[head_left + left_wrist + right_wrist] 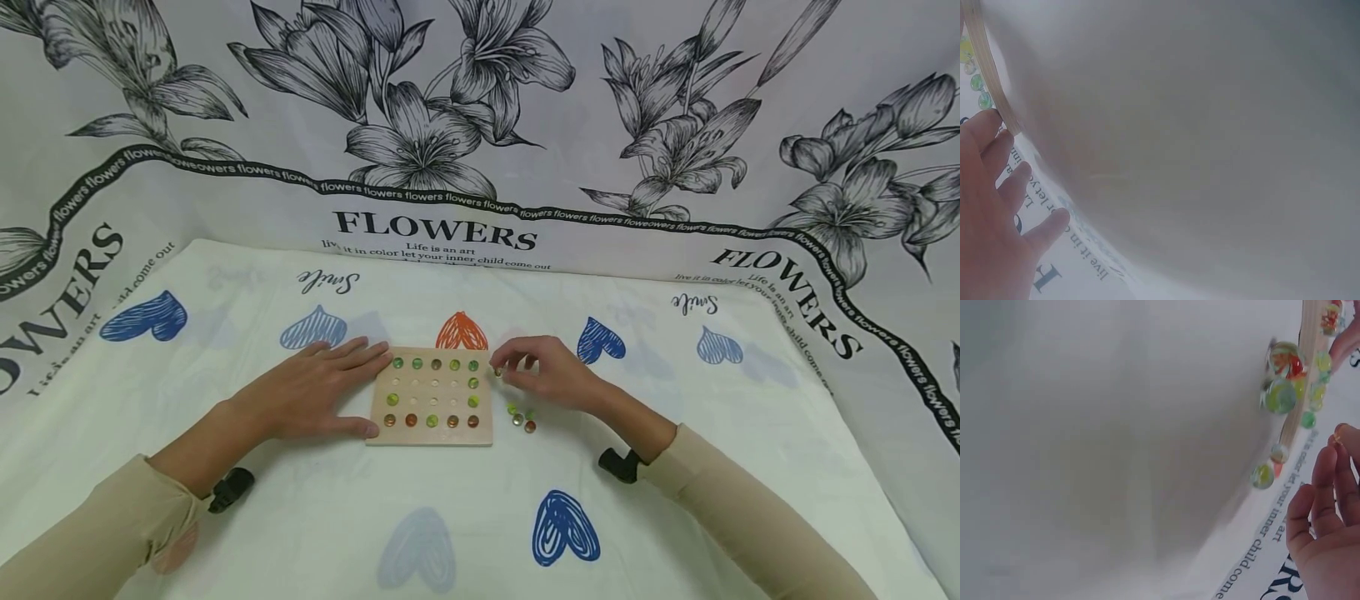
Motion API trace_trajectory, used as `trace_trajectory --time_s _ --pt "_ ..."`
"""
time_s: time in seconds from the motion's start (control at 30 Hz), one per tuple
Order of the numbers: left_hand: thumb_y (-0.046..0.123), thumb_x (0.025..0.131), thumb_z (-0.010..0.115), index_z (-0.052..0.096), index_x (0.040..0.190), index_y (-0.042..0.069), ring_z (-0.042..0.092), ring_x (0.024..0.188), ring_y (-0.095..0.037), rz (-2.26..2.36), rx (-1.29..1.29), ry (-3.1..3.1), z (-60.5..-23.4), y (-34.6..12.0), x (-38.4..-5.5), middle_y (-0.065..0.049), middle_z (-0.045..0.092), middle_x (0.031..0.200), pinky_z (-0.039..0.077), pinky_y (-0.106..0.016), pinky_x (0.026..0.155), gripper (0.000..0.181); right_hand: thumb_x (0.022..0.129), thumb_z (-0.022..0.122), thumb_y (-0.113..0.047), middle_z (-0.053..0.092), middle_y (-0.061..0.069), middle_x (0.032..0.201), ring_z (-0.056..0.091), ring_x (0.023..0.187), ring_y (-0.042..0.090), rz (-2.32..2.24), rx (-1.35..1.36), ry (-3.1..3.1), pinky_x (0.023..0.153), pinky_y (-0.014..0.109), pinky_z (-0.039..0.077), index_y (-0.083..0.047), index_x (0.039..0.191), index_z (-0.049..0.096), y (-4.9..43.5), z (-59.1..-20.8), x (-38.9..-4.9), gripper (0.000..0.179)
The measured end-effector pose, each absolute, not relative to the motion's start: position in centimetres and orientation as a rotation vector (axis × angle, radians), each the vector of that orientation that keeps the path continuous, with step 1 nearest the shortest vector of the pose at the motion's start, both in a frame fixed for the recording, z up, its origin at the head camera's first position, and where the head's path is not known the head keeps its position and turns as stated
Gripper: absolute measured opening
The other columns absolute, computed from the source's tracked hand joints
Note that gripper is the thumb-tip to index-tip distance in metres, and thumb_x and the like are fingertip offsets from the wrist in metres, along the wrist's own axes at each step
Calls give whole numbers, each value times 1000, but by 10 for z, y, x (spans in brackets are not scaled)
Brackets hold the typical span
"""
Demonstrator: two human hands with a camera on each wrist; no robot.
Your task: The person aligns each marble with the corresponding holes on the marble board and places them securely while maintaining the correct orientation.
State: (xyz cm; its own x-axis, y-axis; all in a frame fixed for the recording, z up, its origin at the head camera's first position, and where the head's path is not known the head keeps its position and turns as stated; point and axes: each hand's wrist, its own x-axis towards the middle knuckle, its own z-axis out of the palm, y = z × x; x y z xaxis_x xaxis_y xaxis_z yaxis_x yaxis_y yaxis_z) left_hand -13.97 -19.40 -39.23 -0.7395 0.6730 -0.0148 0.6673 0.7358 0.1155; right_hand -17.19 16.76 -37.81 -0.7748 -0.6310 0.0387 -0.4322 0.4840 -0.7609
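Note:
A pale wooden board [442,437] with rows of small holes lies on the table. Glass marbles [432,421] sit along its top row, its bottom row and down its right column, plus one at the left of the third row. My left hand [315,392] rests at the board's left edge, fingers straight at the upper corner and thumb touching the lower part. Just off the board's upper right side, my right hand [551,373] pinches a marble [498,372] between thumb and fingertips. In the right wrist view the fingers [1324,469] are bent, the marble mostly hidden.
Several loose marbles [518,420] lie on the cloth right of the board, below my right hand. A white tablecloth [315,517] with printed hearts covers the table. Behind it hangs a flower-printed curtain [570,167]. Black straps with a camera [231,489] sit at the wrists.

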Motion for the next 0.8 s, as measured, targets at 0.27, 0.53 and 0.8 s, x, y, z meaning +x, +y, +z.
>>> trace_trajectory --time_s 0.27,0.53,0.8 --pt "81 84 48 35 156 17 33 145 -34 157 1110 2874 -392 -194 -140 -2 34 160 35 -62 108 97 92 69 -4 71 -5 101 59 95 13 -1109 -960 2494 88 37 50 -10 109 73 147 -379 -165 18" --pt "80 84 50 36 156 17 34 145 -34 160 1116 2877 -392 -194 -140 -3 34 160 36 -62 108 97 91 69 -2 71 -3 108 61 102 15 -1059 -1008 2482 93 32 51 -9 111 72 128 -382 -159 21" --pt "80 84 51 36 156 17 34 145 -34 169 1116 2875 -392 -194 -140 -3 35 160 36 -62 107 96 91 69 -5 71 -6 107 58 104 9 -930 -1030 2538 100 31 46 -13 107 74 116 -386 -158 18"
